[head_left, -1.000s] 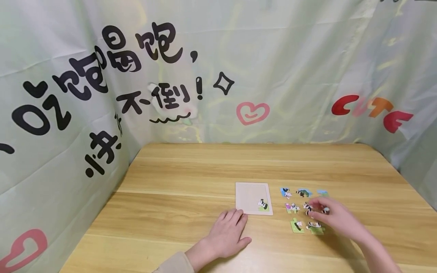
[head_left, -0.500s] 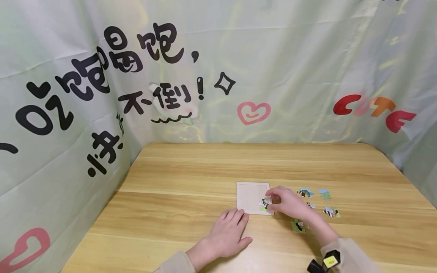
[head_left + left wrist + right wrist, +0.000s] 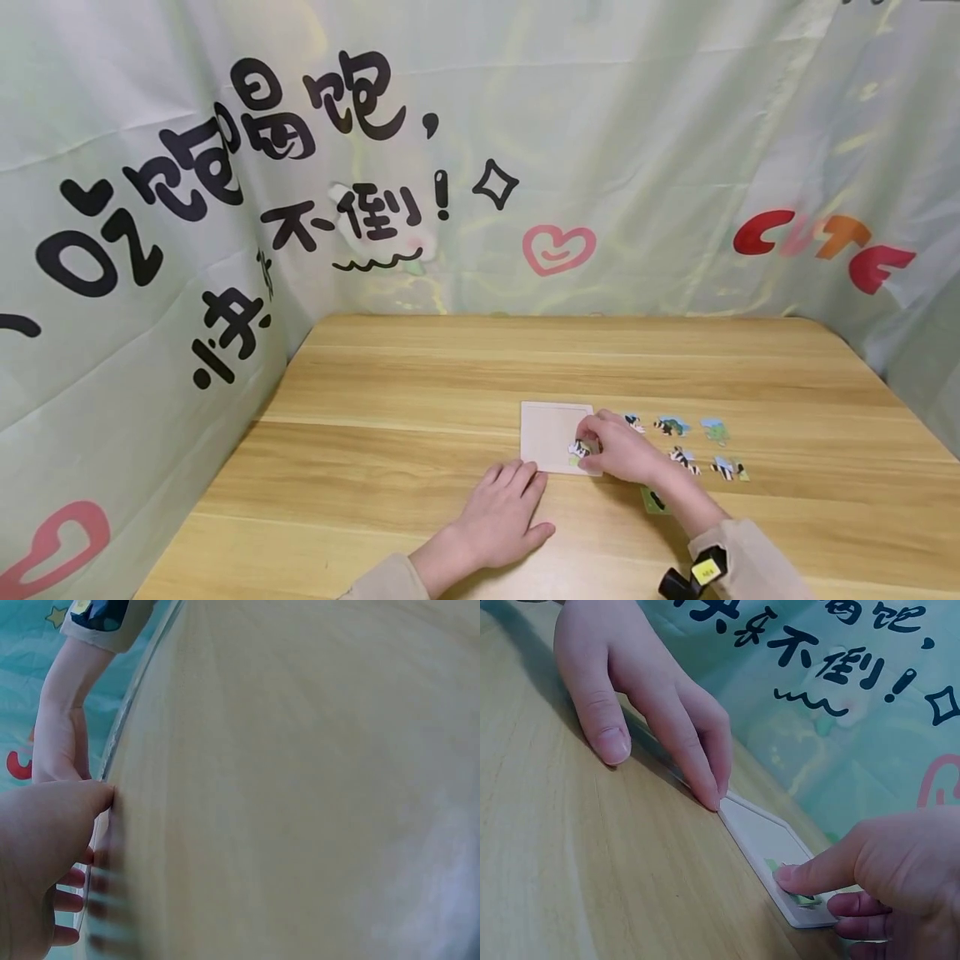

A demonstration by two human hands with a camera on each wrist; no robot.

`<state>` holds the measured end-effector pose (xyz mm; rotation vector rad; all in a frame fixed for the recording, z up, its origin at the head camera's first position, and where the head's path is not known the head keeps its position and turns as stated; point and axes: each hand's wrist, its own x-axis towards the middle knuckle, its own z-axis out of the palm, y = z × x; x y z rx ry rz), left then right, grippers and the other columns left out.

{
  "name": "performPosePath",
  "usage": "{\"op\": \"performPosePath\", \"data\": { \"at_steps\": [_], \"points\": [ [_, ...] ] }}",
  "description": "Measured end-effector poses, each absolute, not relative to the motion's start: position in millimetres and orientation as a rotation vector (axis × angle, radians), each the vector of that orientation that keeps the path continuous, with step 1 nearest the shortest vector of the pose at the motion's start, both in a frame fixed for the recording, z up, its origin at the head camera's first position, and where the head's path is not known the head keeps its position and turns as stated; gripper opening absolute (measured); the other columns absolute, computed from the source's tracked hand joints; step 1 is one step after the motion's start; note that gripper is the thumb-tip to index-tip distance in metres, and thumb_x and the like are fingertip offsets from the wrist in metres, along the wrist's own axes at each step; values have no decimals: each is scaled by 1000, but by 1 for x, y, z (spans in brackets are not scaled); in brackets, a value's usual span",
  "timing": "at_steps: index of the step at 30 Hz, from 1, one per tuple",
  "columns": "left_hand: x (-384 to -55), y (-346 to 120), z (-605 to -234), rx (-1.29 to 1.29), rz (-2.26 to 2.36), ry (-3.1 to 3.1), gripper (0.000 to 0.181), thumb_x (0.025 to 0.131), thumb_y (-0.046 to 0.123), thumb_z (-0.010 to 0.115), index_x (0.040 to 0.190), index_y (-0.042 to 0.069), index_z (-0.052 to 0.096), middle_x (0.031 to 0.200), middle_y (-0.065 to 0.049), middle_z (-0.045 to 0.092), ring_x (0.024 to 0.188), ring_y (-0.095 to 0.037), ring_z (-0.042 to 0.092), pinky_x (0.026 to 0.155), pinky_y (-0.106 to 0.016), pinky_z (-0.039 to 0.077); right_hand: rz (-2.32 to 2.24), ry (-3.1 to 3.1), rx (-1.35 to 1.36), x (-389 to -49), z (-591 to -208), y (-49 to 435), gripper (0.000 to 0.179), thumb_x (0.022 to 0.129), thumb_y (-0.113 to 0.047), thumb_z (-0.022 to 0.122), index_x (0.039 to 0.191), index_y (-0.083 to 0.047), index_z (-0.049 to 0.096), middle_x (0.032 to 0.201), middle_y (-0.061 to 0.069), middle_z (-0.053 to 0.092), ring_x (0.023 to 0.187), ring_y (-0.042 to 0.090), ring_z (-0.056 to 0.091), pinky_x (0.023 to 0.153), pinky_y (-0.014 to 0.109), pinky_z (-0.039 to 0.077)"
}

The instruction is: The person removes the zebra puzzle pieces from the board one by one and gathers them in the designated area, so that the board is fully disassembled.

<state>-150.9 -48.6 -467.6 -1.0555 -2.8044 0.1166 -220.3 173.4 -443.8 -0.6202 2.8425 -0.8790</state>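
Observation:
My left hand (image 3: 498, 517) rests flat on the table, its fingertips at the near edge of a pale square puzzle tray (image 3: 543, 429). A small jigsaw piece (image 3: 578, 450), black and white on green, lies in the tray's near right corner. My right hand (image 3: 626, 446) pinches this piece, thumb and bent fingers on either side of it. In the right wrist view the thumb (image 3: 806, 874) covers part of the piece, whose green edge (image 3: 807, 901) shows below. The other fingers curl past the tray's border. In the left wrist view, the left hand (image 3: 41, 855) lies at the table's edge.
Several loose jigsaw pieces lie right of the tray, among them a blue-and-green one (image 3: 715, 430) and a black-and-white one (image 3: 684, 460). The right hand and forearm hide others. The wooden table (image 3: 390, 467) is backed by a printed curtain (image 3: 645, 150).
My right hand moved left from above the loose pieces to the tray's corner, then slightly farther left onto the piece there. The left hand has stayed in place.

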Motion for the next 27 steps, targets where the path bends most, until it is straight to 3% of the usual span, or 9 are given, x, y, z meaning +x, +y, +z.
{"op": "performPosePath", "data": {
  "at_steps": [6,10,16,27],
  "points": [
    [-150,-49,-467,-1054,122,-2801,63,92,56,38,135,11,47,133,-5,44,125,-21,38,101,-38,31,-982,2814,-660,-220,-445,171,31,71,-4,76,90,-9,53,79,-1,50,71,14,45,63,29,41],
    [-150,-49,-468,-1051,128,-2802,62,92,56,38,134,11,47,134,-5,44,125,-20,38,101,-37,31,-1060,2774,-710,-219,-446,174,28,75,1,71,91,-8,50,74,-2,49,65,12,45,56,25,39],
    [-150,-49,-468,-1054,129,-2823,62,93,56,36,136,11,46,136,-5,43,126,-21,36,102,-38,31,-1177,2729,-755,-219,-447,183,16,83,0,65,90,-8,53,76,-3,52,69,10,48,58,24,43],
    [-148,-49,-466,-1051,141,-2816,61,93,55,36,135,11,45,135,-5,42,126,-21,36,102,-38,31,-1328,2729,-616,-212,-433,215,11,84,-3,63,91,-6,55,78,2,55,68,13,52,55,25,46]
  ]
}}
